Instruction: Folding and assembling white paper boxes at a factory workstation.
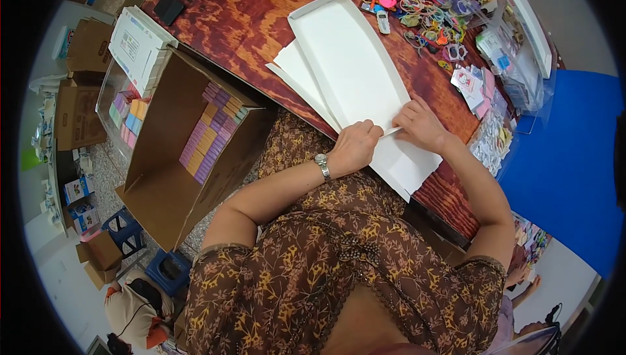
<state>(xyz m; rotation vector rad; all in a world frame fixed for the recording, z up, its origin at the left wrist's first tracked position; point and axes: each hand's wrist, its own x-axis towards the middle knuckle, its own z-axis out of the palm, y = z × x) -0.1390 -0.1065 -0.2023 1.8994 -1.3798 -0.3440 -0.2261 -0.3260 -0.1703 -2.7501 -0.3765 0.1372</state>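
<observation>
In the head view, a white tray-shaped carton (349, 58) lies across the red-brown desk (257, 32), in front of the person, its far end walled and its near end flap spread flat. The left hand (355, 146) and the right hand (420, 124) meet near that flap, the fingers of both pinching a narrow white fold. Flat white card (301, 71) lies beside the carton's left side; colourful trinkets (447, 9) lie heaped beyond, to the right.

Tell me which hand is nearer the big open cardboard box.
Left. The left hand is right of the cardboard box; the right hand lies farther right.
</observation>
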